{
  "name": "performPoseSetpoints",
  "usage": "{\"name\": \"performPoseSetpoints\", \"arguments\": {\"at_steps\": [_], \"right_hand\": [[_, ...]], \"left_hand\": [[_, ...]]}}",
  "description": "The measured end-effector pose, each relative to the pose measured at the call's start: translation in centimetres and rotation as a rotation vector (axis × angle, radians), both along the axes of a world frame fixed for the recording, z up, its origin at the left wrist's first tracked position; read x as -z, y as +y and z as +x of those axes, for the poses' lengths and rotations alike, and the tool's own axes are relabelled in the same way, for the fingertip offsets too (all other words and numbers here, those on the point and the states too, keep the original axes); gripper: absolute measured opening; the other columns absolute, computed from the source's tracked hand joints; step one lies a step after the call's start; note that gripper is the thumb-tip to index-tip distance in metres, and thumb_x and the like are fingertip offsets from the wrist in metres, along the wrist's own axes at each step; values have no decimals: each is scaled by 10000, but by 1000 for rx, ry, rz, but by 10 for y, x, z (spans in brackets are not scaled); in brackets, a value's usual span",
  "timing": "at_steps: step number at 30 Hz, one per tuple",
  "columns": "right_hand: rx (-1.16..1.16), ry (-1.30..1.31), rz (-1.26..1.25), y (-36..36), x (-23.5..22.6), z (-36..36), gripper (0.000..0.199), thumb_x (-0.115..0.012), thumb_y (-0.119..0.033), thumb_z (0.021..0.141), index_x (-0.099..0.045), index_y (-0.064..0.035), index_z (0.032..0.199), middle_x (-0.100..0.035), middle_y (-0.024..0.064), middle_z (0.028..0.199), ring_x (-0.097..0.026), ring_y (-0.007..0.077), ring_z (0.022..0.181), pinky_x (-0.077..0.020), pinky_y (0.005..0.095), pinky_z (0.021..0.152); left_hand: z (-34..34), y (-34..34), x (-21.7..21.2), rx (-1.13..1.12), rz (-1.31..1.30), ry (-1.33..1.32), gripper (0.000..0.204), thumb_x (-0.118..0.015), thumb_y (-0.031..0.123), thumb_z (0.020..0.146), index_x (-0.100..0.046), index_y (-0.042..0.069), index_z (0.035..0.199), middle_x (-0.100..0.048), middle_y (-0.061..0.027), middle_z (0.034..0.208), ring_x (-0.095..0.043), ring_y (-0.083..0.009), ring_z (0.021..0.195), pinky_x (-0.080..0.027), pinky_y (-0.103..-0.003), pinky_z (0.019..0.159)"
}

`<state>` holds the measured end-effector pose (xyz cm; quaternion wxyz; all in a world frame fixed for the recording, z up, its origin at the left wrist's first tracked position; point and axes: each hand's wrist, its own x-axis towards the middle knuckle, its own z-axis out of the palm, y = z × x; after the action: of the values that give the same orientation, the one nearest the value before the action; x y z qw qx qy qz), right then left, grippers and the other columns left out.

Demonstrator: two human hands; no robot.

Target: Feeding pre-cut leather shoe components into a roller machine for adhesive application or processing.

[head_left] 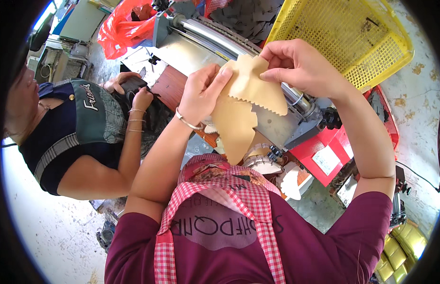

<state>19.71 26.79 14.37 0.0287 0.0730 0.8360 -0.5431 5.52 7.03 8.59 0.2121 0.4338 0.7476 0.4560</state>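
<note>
My left hand (201,92) and my right hand (295,64) hold up a stack of tan leather pieces (243,104) with zigzag-cut edges. The left thumb and fingers pinch the stack's left side. With its fingertips, the right hand peels the upper piece at the top edge. The pieces hang in front of a grey roller machine (229,47). A thin bracelet circles my left wrist.
A yellow plastic basket (352,38) stands behind the machine at the right. A red bag (125,26) lies at the back left. A co-worker in a dark top (83,128) sits at the left, handling dark pieces (135,85). More cut pieces (272,165) lie below the machine.
</note>
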Motion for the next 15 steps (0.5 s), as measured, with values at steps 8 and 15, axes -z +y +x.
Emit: {"name": "performPoseSetpoints", "arguments": {"at_steps": [8,15], "right_hand": [[40,136,370,0,-10,-3,98,-651,-85,781,-619,-2,824,-631,92,699,-607,150,651,-470,302,635],[-188,49,181,31,-8,-14,118,-603,-30,816,-624,25,918,-644,70,749,-615,137,713,-487,294,659]], "left_hand": [[-7,1,5,126,-71,-326,278,-583,252,953,-582,-3,841,-544,50,704,-458,-11,617,-376,-199,531],[-20,-10,19,236,-138,-879,299,-607,278,936,-686,-10,934,-607,42,724,-503,-4,645,-422,-201,566]]}}
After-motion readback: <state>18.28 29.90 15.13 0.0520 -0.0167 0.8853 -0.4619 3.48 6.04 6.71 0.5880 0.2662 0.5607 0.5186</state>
